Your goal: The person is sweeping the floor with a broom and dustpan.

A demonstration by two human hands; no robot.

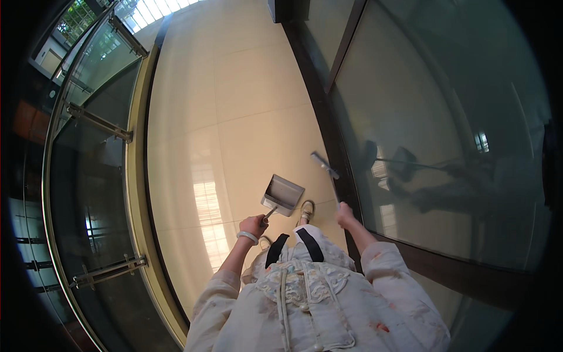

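My left hand [253, 226] is closed round the handle of a grey dustpan [284, 194]. The pan's open side faces ahead and to the right, low over or on the tiled floor; which of the two I cannot tell. In my right hand [347, 216] is the thin handle of a broom [325, 165], its fingers wrapped round it. The broom's narrow grey head is close to the dark skirting at the base of the right wall, ahead of the hand and apart from the dustpan. Its bristles are hard to make out.
Shiny beige floor tiles [252, 88] run ahead between two sides. Along the left stands a glass railing with a metal handrail [46, 193] and brackets. Dark glass panels [434, 117] in a dark frame line the right. My shoe [307, 207] is just behind the dustpan.
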